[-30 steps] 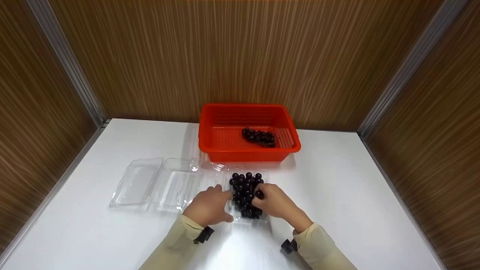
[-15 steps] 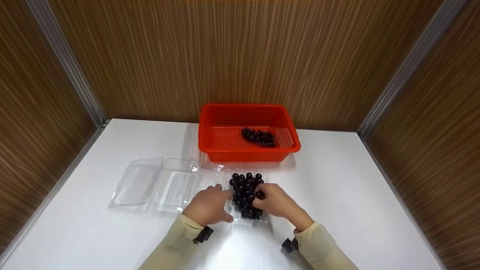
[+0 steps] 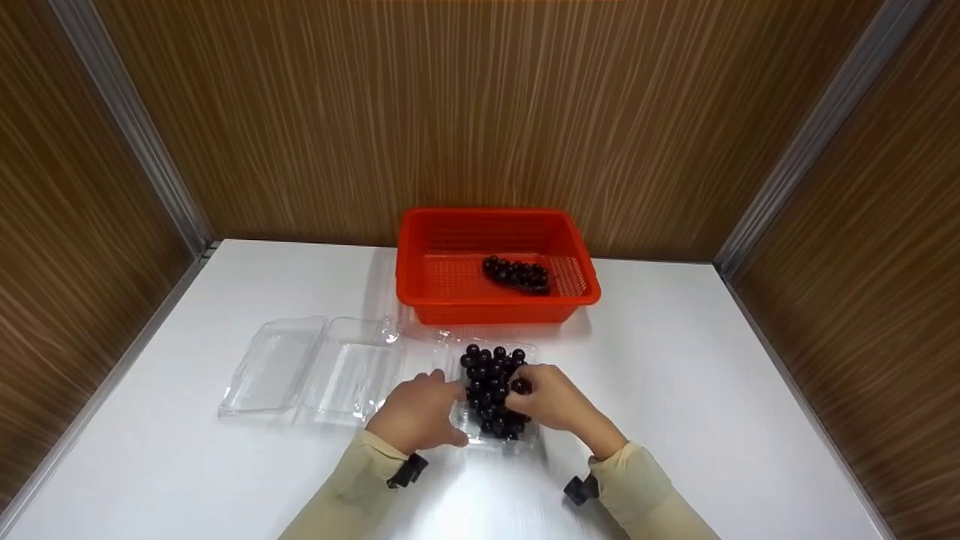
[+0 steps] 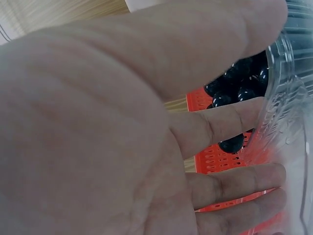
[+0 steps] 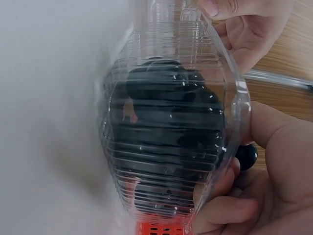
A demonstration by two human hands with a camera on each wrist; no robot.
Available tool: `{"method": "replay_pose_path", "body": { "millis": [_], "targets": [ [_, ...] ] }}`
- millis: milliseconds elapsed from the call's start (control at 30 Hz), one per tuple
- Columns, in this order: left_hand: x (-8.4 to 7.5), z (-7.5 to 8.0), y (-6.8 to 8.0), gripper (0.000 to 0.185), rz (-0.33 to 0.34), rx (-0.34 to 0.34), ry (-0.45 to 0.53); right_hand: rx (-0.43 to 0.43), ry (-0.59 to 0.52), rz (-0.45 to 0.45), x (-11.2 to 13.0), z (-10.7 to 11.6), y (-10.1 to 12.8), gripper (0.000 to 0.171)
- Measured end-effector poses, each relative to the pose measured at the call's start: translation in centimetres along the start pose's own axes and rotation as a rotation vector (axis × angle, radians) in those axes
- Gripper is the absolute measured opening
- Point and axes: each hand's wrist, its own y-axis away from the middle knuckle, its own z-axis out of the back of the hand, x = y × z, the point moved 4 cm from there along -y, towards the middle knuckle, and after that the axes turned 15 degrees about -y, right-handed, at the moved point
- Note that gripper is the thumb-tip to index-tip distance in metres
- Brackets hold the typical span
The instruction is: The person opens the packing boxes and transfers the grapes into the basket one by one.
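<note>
A bunch of dark grapes (image 3: 489, 382) lies in one clear plastic clamshell container (image 3: 528, 442) at the front of the table. My right hand (image 3: 551, 399) comes from the right, its fingers curled at the bunch, holding grapes by the container's right side. In the right wrist view the grapes (image 5: 168, 110) show dark through the ribbed plastic wall, and one grape (image 5: 246, 155) pokes out beside my fingers. My left hand (image 3: 418, 412) rests at the container's left side, thumb and fingers spread and fairly straight; in the left wrist view its fingertips (image 4: 274, 176) meet the clear plastic.
Behind the container stands a red basket (image 3: 495, 313) with another grape bunch (image 3: 517, 274) inside. Clear plastic container parts (image 3: 274, 364) spread open to the left on the white table (image 3: 675, 390). Wood-patterned panels (image 3: 480, 112) enclose the back and sides.
My right hand and the grapes have shifted very slightly. My left hand stays at the container's left side.
</note>
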Motion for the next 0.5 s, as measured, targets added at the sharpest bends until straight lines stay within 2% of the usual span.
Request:
{"method": "replay_pose_path", "body": {
  "millis": [200,500],
  "targets": [
    [-0.18,-0.09,-0.16,0.047,-0.001,-0.013,-0.019,-0.009,-0.039,-0.019,-0.15,0.15,-0.07,0.007],
    [-0.28,0.07,0.01,0.045,0.004,-0.024,-0.027,-0.054,-0.046,0.006,0.34,0.43,-0.23,0.017]
  ]
}}
